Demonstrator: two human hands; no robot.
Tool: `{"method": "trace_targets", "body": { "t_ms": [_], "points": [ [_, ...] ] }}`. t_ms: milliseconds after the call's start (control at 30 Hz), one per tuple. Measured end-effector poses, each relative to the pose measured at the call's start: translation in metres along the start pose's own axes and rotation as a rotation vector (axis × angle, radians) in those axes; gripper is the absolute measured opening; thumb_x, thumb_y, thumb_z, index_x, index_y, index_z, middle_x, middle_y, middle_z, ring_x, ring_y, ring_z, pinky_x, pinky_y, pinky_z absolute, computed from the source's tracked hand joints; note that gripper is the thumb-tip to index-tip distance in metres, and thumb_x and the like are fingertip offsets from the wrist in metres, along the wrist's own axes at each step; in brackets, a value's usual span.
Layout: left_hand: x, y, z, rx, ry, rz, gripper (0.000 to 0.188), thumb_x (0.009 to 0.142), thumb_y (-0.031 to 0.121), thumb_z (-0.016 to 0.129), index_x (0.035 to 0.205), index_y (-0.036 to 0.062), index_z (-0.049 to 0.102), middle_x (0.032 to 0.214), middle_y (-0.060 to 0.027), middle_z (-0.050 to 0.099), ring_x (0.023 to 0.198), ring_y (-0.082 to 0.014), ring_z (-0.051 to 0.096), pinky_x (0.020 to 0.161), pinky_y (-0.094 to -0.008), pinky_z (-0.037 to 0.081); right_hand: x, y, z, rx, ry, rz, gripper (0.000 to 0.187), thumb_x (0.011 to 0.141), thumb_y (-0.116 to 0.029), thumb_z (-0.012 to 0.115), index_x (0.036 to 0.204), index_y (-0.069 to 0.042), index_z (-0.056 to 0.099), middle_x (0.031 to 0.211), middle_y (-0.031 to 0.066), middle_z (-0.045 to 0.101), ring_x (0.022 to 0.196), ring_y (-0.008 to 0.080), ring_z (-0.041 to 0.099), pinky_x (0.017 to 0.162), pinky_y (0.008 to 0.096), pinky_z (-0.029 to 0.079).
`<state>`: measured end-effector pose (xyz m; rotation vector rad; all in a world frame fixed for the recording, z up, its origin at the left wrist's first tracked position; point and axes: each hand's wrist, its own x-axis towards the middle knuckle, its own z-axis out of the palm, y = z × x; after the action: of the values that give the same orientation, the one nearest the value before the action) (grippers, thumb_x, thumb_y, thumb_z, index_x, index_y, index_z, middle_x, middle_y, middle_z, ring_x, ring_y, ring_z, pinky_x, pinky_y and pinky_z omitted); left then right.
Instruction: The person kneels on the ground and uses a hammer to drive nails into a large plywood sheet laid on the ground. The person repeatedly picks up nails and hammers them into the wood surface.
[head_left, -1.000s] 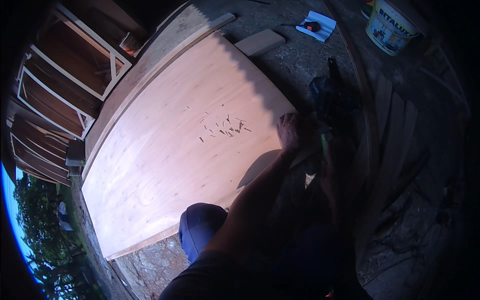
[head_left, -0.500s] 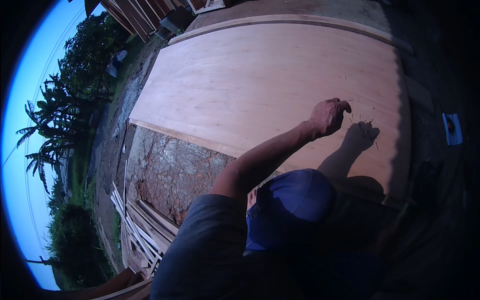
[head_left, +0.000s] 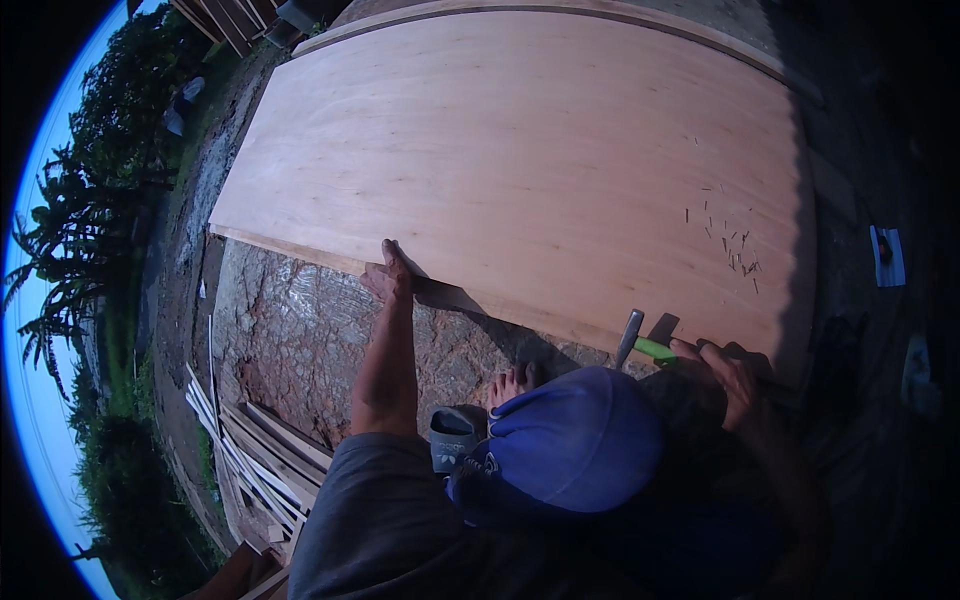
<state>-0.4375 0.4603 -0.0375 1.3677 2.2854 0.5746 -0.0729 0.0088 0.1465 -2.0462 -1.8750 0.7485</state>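
A large plywood sheet [head_left: 480,150] lies in front of me, with a wooden strip running along its near edge. My left hand [head_left: 388,272] grips that edge left of the middle, its thumb on top and its fingers at the side and under. Near the sheet's right end my right hand [head_left: 728,378] is closed round the green handle of a hammer [head_left: 650,347]. The hammer's metal head is by the near edge. Several loose nails [head_left: 735,250] are scattered on the sheet's right part.
A blue cap [head_left: 570,445] blocks the lower middle. Beside it are bare toes [head_left: 510,385] and a grey shoe [head_left: 455,430] on rough ground. Wood strips [head_left: 265,460] are piled at lower left. A long board [head_left: 540,8] borders the far edge. A small pale packet [head_left: 887,256] lies right.
My left hand has gone from above the nails to the sheet's near edge, further left. My right hand and the hammer now show. The view has shifted somewhat.
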Motion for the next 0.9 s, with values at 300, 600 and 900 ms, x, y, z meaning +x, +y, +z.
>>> {"method": "trace_targets", "body": {
  "t_ms": [300,600,900],
  "points": [
    [-0.007,-0.016,0.005,-0.111,0.117,0.124,0.088,0.092,0.069,0.057,0.151,0.0054,0.041,0.142,-0.0236,0.043,0.134,-0.0431,0.044,0.110,-0.0641,0.030,0.137,-0.087,0.124,0.107,-0.381,-0.270,0.065,0.093,-0.023,0.059,0.155,-0.010,0.044,0.098,0.0172,0.055,0.079,0.0346,0.066,0.074,0.0484,0.053],
    [-0.002,-0.020,-0.001,-0.116,0.124,0.078,0.100,0.092,0.069,0.056,0.160,0.0030,0.024,0.153,-0.0239,0.034,0.142,-0.0429,0.038,0.114,-0.0673,0.025,0.167,-0.094,0.171,0.066,-0.183,-0.209,0.072,0.085,-0.002,0.061,0.153,-0.017,0.046,0.094,0.0163,0.056,0.071,0.0374,0.067,0.066,0.0474,0.057],
    [-0.007,-0.006,-0.006,-0.143,0.073,0.096,0.094,0.093,0.065,0.058,0.159,0.0056,0.028,0.152,-0.0254,0.035,0.143,-0.0422,0.037,0.113,-0.0652,0.025,0.165,-0.084,0.158,0.057,-0.136,-0.099,0.064,0.087,-0.004,0.060,0.149,-0.016,0.052,0.096,0.0177,0.059,0.074,0.0373,0.069,0.068,0.0492,0.057]
  ]
}}
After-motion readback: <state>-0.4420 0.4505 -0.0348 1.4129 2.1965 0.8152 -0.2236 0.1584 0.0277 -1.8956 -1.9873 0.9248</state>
